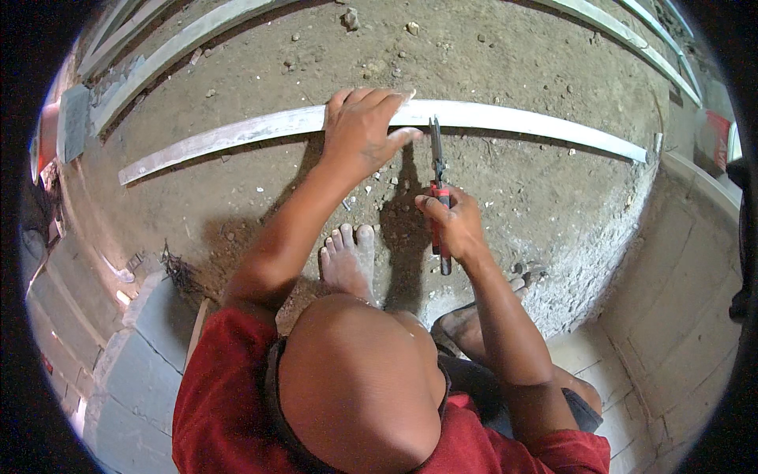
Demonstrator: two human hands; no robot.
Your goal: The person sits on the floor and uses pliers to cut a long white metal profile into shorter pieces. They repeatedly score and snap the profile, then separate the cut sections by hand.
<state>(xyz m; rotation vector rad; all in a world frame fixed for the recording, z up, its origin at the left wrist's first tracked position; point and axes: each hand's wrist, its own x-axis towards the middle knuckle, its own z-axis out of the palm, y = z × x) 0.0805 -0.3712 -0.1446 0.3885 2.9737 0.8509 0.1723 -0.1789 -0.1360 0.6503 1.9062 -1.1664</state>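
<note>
A long white metal strip (pixel 521 120), perhaps a profile, lies across the dirt floor in front of me. My left hand (pixel 359 134) is closed over its middle, fingers across the far edge and thumb on the near side. Tin snips (pixel 438 158) with red and black handles are in my right hand (pixel 458 223). Their long dark jaws point away from me, and the tips overlap the strip's near edge just right of my left thumb. Whether the jaws are around the strip or only over it, I cannot tell.
More pale strips (pixel 170 51) lie at the far left, others (pixel 612 30) at the far right. Grey blocks (pixel 146 371) stand at the near left, and a low wall (pixel 687 276) runs along the right. My bare foot (pixel 347 261) is on the dirt, with small stones around.
</note>
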